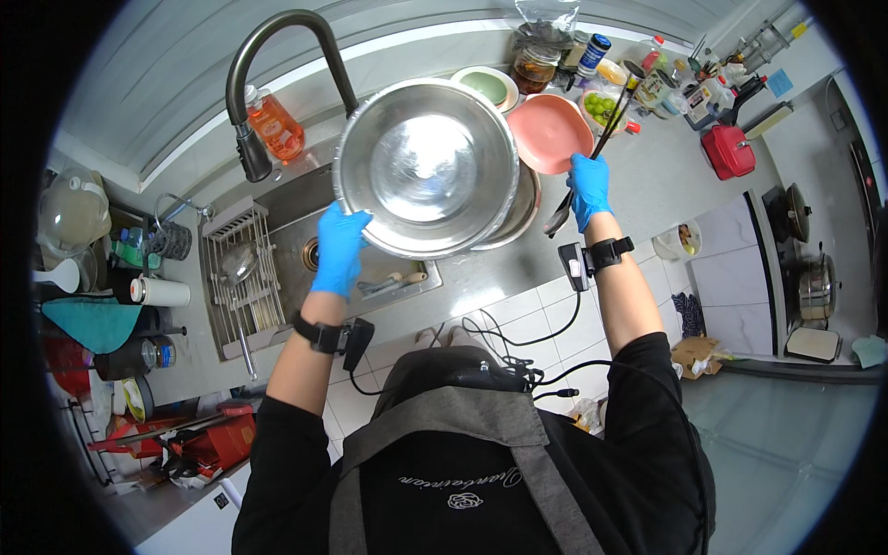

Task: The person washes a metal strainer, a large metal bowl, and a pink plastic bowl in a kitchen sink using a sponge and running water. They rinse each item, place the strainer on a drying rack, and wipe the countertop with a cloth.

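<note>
My left hand (340, 246), in a blue glove, grips the near left rim of a large stainless steel basin (430, 166), which is tilted above the counter beside the sink. Partly hidden under it is another round metal vessel (517, 215). In my right hand (588, 186), also gloved in blue, are dark chopsticks (614, 125) and a metal spoon (557, 220), its bowl pointing down. A pink dish (551, 133) lies between the basin and my right hand. Behind it stands a bowl of green grapes (601, 109).
The sink (298, 208) holds a drying rack (243, 277) and knives with wooden handles (406, 279). A curved faucet (277, 28) arches over it beside an orange soap bottle (277, 128). A green bowl (483, 86), jars and bottles line the back; a red box (728, 152) stands right.
</note>
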`<state>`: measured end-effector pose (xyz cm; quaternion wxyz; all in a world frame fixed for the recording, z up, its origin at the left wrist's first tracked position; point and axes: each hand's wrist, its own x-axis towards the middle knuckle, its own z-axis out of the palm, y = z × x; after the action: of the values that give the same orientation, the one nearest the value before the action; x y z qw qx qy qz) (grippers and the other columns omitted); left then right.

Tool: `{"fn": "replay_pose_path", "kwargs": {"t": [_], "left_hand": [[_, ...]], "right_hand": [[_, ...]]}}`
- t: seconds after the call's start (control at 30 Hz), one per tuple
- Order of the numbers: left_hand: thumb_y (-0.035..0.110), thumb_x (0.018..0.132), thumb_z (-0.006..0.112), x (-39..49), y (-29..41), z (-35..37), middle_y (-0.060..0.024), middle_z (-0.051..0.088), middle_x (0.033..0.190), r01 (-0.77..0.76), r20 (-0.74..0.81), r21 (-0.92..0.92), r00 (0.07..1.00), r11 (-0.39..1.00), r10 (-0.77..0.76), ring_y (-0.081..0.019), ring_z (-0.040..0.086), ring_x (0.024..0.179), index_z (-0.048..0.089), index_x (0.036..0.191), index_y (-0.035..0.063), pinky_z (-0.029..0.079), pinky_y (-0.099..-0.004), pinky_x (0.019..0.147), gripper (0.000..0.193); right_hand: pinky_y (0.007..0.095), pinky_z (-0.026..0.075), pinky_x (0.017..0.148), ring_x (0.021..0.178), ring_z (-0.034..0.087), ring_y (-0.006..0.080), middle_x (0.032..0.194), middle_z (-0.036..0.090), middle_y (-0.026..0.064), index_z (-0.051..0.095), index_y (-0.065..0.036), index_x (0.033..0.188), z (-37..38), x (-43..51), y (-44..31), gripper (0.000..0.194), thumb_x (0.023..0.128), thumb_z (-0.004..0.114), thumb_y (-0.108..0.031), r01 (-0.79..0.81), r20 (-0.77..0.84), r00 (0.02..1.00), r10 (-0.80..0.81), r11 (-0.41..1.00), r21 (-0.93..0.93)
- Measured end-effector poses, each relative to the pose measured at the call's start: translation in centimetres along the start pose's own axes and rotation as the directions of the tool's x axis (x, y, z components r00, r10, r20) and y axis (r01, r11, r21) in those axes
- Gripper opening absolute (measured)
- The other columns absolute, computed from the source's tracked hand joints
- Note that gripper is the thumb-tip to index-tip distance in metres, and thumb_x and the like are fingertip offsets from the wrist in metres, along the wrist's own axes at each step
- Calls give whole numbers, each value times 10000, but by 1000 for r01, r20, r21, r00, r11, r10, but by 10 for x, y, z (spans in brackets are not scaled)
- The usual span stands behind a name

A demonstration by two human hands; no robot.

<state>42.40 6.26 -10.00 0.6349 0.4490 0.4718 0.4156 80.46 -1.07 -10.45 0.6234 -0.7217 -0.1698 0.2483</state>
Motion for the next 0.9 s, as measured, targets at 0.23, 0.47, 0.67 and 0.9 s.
{"fn": "replay_pose_path", "kwargs": {"t": [0.23,0.47,0.67,0.9], "left_hand": [[2,759,576,34,-27,53,-97,616,834,188,78,181,976,965,-205,-172,628,662,569,1016,-10,538,-291,536,258],[4,725,621,54,-42,61,-107,626,811,167,83,408,972,898,-218,-182,623,637,583,962,-39,533,-286,525,244],[54,784,601,59,-68,48,-94,592,771,381,180,300,878,874,-444,-192,620,658,585,912,-34,567,-290,607,157],[104,799,571,38,-61,26,-56,559,722,412,106,191,894,891,-436,-166,577,611,604,813,-3,545,-275,554,113]], "right_hand": [[278,369,404,456,444,128,602,476,37,482,-20,869,-24,7,14,127,779,552,-76,12,-75,997,-12,1000,-5],[286,372,401,452,455,139,605,492,51,489,-2,904,-29,32,46,165,776,564,-74,118,-164,976,-145,980,-161],[367,457,475,526,569,228,719,590,186,495,69,944,-27,20,43,279,746,560,-117,37,-67,997,-48,988,-151],[326,437,451,505,521,174,657,555,106,502,32,919,-15,2,22,213,763,547,-107,10,-17,1000,-11,999,-47]]}}
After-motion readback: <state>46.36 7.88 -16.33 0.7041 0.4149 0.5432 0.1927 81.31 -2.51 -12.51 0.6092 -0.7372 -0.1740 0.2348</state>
